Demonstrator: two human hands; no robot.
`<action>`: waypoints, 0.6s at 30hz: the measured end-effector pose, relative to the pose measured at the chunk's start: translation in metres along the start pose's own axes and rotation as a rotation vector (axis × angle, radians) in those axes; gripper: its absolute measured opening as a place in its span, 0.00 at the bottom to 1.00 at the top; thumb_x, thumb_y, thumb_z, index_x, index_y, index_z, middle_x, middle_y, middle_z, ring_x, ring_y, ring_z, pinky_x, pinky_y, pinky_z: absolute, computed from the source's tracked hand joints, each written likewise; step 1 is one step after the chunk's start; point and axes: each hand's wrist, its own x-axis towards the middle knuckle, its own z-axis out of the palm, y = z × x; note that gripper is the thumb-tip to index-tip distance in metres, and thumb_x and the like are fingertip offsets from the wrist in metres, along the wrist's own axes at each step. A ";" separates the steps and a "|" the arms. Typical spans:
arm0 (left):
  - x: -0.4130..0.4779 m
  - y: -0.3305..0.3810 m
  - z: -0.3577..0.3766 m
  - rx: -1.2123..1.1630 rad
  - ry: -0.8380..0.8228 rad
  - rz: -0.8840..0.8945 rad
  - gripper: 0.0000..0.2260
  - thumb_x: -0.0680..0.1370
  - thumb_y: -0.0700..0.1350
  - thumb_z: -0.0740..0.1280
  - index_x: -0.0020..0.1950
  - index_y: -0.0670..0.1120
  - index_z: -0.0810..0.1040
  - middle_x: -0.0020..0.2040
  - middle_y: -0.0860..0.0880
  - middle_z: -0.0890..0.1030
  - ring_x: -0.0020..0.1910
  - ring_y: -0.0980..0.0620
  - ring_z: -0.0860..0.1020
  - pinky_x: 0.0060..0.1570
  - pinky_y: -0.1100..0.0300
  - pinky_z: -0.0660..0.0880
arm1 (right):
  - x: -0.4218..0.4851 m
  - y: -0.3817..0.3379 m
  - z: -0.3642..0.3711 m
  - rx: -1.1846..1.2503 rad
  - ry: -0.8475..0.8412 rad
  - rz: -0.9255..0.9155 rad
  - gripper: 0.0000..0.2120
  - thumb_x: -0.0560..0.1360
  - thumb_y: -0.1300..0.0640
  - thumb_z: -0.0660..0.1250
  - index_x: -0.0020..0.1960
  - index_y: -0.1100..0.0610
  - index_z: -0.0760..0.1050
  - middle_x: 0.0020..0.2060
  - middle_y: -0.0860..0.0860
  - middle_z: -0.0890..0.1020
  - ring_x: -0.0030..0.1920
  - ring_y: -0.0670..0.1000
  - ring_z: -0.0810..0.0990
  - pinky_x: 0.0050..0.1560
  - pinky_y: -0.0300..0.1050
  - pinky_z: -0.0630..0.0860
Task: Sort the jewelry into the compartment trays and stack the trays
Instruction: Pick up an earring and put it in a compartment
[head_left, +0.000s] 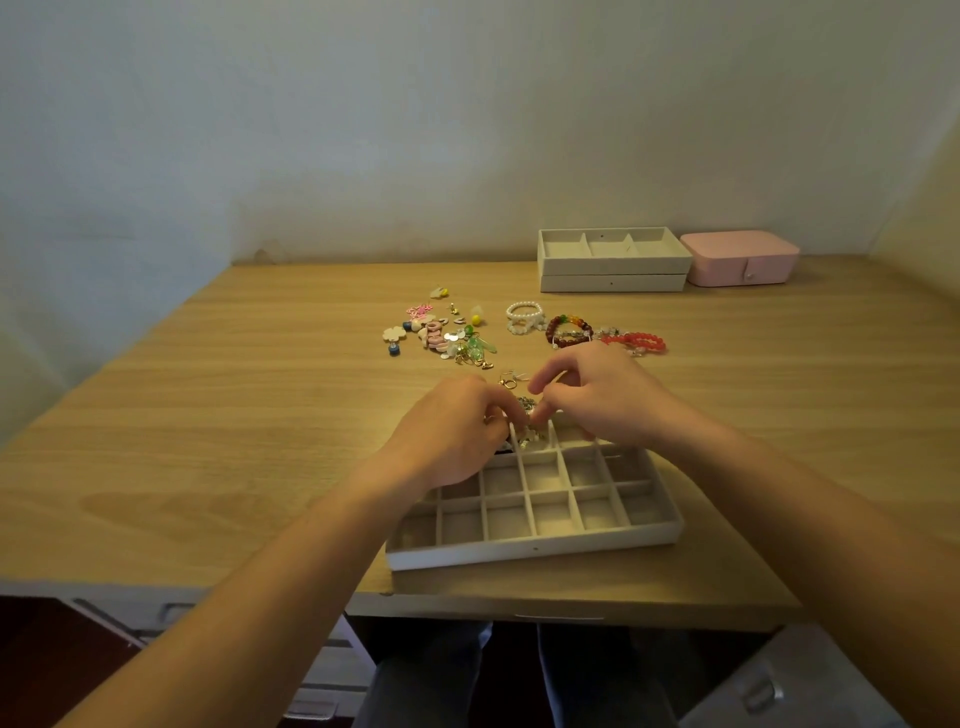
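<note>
A grey tray (535, 548) with several small square compartments lies near the table's front edge. Both hands hover over its far row. My left hand (452, 431) and my right hand (597, 395) pinch a small tangle of metal jewelry (527, 408) between their fingertips, right above the far compartments. A gold earring (509, 382) lies on the table just beyond the hands. Farther back are a pile of colourful earrings (441, 332), pearl bracelets (524, 316), a dark beaded bracelet (569, 330) and a red beaded bracelet (636, 343).
Two stacked grey trays (613, 283), the top one with three long compartments, stand at the back by the wall. A pink jewelry box (740, 257) sits to their right. Drawer units stand below the wooden table (234, 415) on both sides.
</note>
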 end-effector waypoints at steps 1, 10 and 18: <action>0.000 0.000 0.001 0.000 0.004 0.003 0.13 0.79 0.42 0.63 0.52 0.58 0.84 0.51 0.53 0.79 0.51 0.53 0.77 0.51 0.54 0.76 | -0.001 0.001 0.000 0.007 -0.010 -0.009 0.09 0.80 0.61 0.64 0.56 0.54 0.81 0.38 0.45 0.87 0.25 0.37 0.78 0.26 0.30 0.70; 0.003 -0.003 0.001 -0.026 0.016 -0.012 0.14 0.78 0.40 0.63 0.55 0.56 0.83 0.48 0.54 0.78 0.47 0.55 0.75 0.47 0.57 0.75 | -0.001 0.002 0.000 -0.118 -0.020 -0.042 0.12 0.80 0.59 0.62 0.60 0.52 0.79 0.41 0.44 0.87 0.28 0.35 0.78 0.33 0.36 0.72; 0.001 -0.005 0.001 -0.024 0.006 0.005 0.14 0.79 0.41 0.64 0.49 0.58 0.84 0.51 0.53 0.78 0.49 0.54 0.76 0.47 0.58 0.74 | -0.003 0.004 0.004 -0.152 -0.040 -0.058 0.14 0.80 0.57 0.63 0.63 0.52 0.79 0.40 0.43 0.87 0.40 0.37 0.83 0.48 0.42 0.81</action>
